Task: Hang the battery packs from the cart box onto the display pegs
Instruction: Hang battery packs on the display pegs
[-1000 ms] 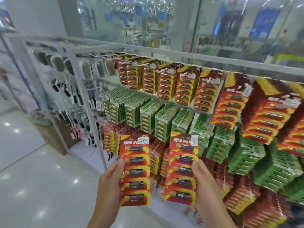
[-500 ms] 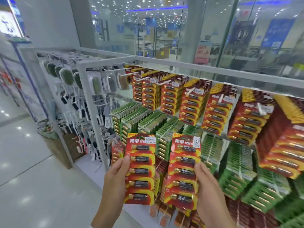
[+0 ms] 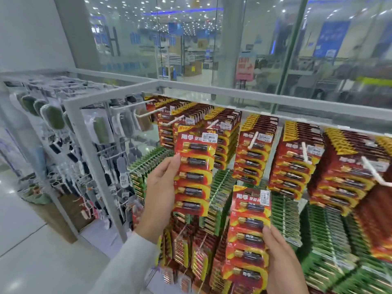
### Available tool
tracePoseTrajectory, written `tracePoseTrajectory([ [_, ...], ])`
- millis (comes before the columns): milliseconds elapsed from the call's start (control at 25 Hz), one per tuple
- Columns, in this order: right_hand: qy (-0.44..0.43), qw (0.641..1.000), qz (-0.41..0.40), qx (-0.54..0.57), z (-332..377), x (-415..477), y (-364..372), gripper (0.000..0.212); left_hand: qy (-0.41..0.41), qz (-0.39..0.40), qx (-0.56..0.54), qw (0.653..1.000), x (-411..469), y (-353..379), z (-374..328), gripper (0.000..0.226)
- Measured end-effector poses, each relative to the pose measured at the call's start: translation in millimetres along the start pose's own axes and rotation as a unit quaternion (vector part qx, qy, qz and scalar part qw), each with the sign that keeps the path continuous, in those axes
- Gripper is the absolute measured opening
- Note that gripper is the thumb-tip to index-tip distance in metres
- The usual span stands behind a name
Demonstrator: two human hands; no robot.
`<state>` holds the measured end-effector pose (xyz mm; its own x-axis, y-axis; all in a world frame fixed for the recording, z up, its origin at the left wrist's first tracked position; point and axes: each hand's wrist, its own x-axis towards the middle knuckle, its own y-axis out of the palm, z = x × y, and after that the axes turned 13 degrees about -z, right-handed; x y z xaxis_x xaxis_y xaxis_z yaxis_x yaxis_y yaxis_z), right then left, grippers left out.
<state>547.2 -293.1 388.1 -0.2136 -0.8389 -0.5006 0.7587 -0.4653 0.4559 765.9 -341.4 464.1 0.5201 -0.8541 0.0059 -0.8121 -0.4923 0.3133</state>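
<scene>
Left hand (image 3: 161,187): fingers curled on the high pack's left edge.
High pack (image 3: 195,172): upright, top near a white peg (image 3: 148,112), before the top red row.
Low pack (image 3: 248,236): upright, before the lower rows.
Right hand (image 3: 282,257): thumb pinching the low pack's right edge.

A pale grey long sleeve (image 3: 127,262) covers the left forearm up to the bare left hand (image 3: 161,187).
</scene>
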Motion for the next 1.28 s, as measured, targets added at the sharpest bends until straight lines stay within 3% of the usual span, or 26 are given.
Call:
tracePoseTrajectory([
  [280, -0.028, 0.999, -0.028, 0.016, 1, 7, 18, 0.031, -0.015, 0.046, 0.01, 0.999, 36, 3, 9, 0.028],
  [480, -0.038, 0.999, -0.035, 0.014, 3, 3, 24, 0.044, -0.038, 0.065, 0.021, 0.997, 50, 13, 18, 0.028],
  [640, -0.077, 0.995, -0.056, -0.01, 14, -12, 25, 0.023, -0.025, 0.074, 0.042, 0.996, 70, 34, 29, 0.031],
  [800, -0.141, 0.986, -0.092, -0.015, 33, -28, 19, 0.038, -0.005, 0.09, 0.05, 0.995, 90, 56, 37, 0.033],
  [920, -0.209, 0.97, -0.124, -0.017, 48, -38, 12, 0.068, -0.001, 0.095, 0.052, 0.994, 102, 67, 45, 0.031],
  [1040, -0.253, 0.958, -0.137, -0.008, 61, -46, 11, 0.061, 0.002, 0.095, 0.05, 0.994, 110, 75, 52, 0.028],
  [1160, -0.266, 0.956, -0.123, -0.026, 64, -40, 4, 0.077, -0.003, 0.086, 0.055, 0.995, 114, 79, 57, 0.026],
  [1280, -0.265, 0.955, -0.132, -0.022, 61, -31, 1, 0.061, 0.001, 0.084, 0.054, 0.995, 114, 80, 58, 0.026],
])
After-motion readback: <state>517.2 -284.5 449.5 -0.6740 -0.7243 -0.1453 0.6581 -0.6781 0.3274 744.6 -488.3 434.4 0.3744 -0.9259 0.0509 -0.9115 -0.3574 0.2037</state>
